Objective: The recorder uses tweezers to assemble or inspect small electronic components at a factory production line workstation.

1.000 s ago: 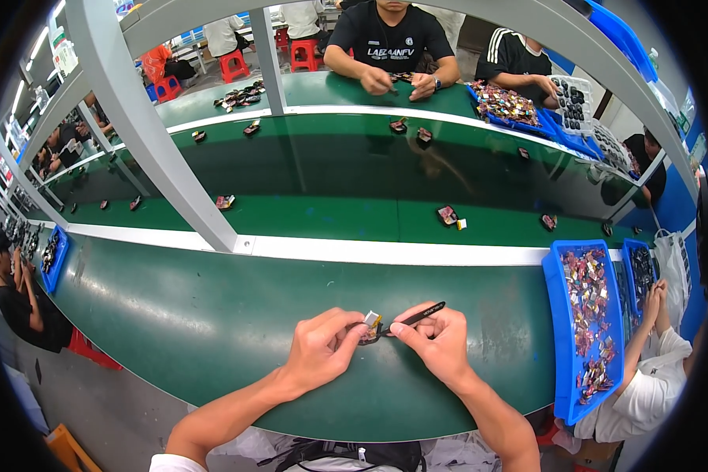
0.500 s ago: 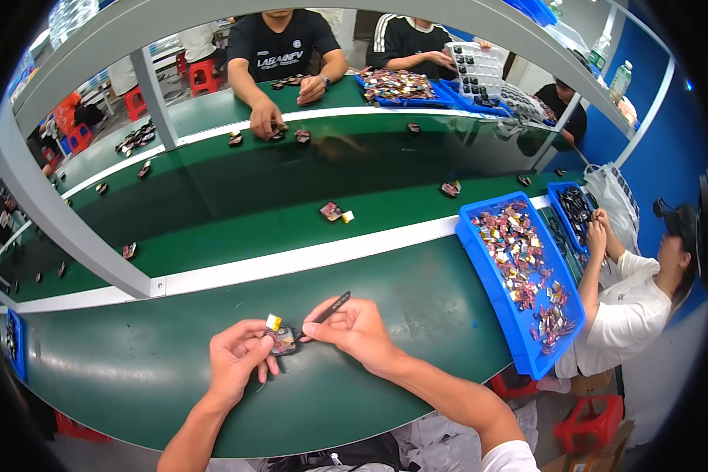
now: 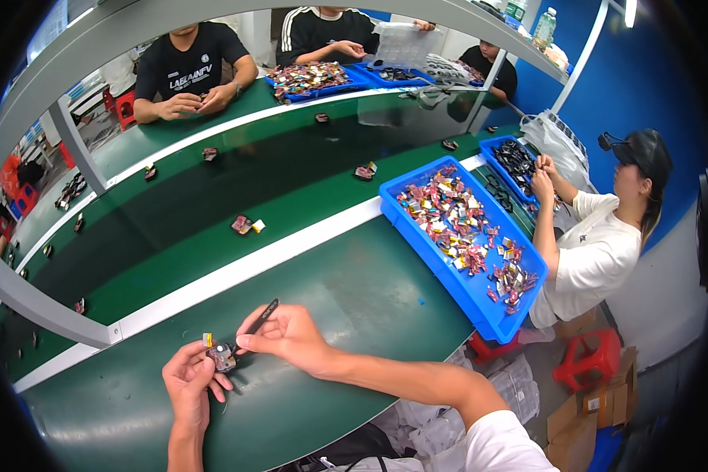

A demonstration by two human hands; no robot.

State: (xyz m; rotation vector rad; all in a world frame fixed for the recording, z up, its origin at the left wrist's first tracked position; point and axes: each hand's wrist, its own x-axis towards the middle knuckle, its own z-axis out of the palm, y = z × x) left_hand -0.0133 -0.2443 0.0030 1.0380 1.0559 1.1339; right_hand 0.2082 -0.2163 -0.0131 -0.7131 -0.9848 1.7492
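Note:
My left hand (image 3: pixel 189 381) pinches a small dark part (image 3: pixel 222 358) with a yellow tab on top, just above the green bench (image 3: pixel 354 299). My right hand (image 3: pixel 289 336) grips black tweezers (image 3: pixel 258 316), whose tips touch the part while the far end slants up to the right. Both hands work close together near the front edge of the bench.
A blue tray (image 3: pixel 480 295) full of small colourful parts lies to my right. A person in a white shirt (image 3: pixel 598 252) works beside it at another blue tray (image 3: pixel 519 161). Small parts (image 3: pixel 244 226) ride the dark conveyor behind. Two people (image 3: pixel 193 75) sit across. A grey post (image 3: pixel 23 299) stands at left.
The view has swung to the right, so the blue tray and the person in white now sit nearer the middle. My hands still hold the part and tweezers together.

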